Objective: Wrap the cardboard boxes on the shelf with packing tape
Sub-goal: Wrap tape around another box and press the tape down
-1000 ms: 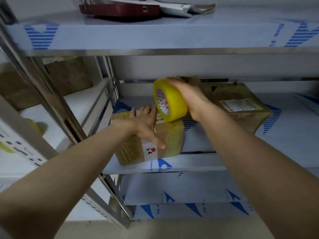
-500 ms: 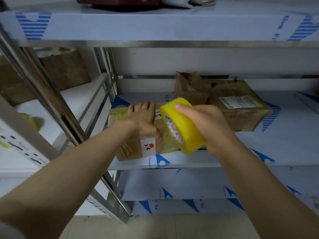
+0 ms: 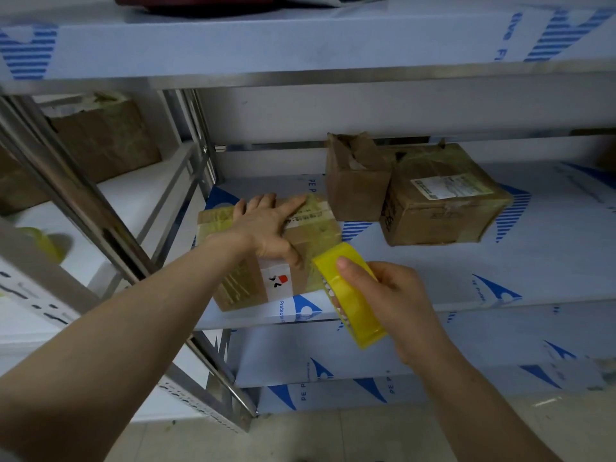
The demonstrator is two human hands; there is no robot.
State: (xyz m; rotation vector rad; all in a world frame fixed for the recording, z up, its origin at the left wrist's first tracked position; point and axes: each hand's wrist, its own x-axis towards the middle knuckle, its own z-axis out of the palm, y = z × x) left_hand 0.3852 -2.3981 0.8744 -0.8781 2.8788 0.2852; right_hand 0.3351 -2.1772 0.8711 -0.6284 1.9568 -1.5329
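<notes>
A small cardboard box (image 3: 310, 241), partly covered in yellowish tape, sits at the front left of the middle shelf (image 3: 433, 281). My left hand (image 3: 266, 228) lies flat on its top with straight fingers and the thumb down the front face. My right hand (image 3: 390, 301) grips a yellow roll of packing tape (image 3: 350, 295) in front of the shelf edge, just right of the box's lower front corner. Two more cardboard boxes stand further back: an open-topped one (image 3: 356, 185) and a taped one with a label (image 3: 440, 201).
An upper shelf (image 3: 300, 48) hangs overhead with a dark red object on it. Slanted metal uprights (image 3: 100, 221) divide off a left rack holding a brown box (image 3: 106, 138) and a yellowish roll (image 3: 43, 241). Lower shelves sit beneath.
My right hand brought the tape roll from above the box top down over its front face to below the shelf edge. My left hand stayed pressed on the box.
</notes>
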